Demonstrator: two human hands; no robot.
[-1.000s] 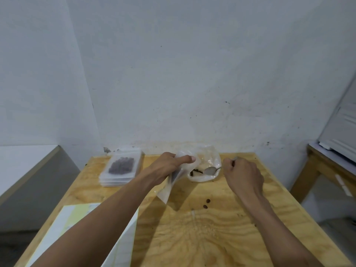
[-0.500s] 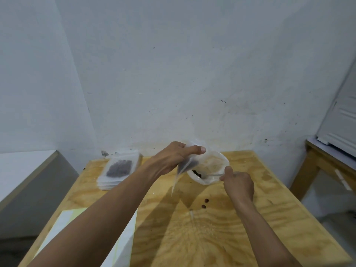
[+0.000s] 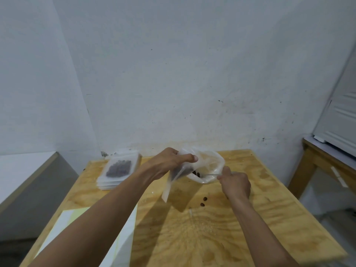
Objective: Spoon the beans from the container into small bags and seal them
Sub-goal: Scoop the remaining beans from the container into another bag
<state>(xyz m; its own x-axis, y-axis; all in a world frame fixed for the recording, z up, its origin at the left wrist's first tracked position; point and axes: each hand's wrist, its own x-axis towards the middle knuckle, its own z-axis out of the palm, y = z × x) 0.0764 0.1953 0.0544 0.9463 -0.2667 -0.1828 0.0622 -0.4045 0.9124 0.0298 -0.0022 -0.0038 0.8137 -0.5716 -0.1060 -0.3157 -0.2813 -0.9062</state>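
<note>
My left hand [image 3: 168,164] pinches the top of a small clear bag [image 3: 174,180] that hangs tilted above the table, dark beans showing inside it. Right behind it sits the translucent bean container [image 3: 210,166], a few dark beans at its bottom. My right hand [image 3: 235,183] grips the handle of a metal spoon [image 3: 211,174] whose bowl reaches into the container near the bag's mouth. Two loose beans [image 3: 203,201] lie on the wood in front.
A stack of filled, flat bags [image 3: 119,170] rests at the back left of the wooden table [image 3: 231,228]. White and yellow sheets [image 3: 63,226] lie at the front left. A second wooden table [image 3: 327,160] stands to the right, a wall close behind.
The left hand has lifted the small bag higher and closer to the container. The right hand has drawn back toward me, with the spoon's bowl down inside the container.
</note>
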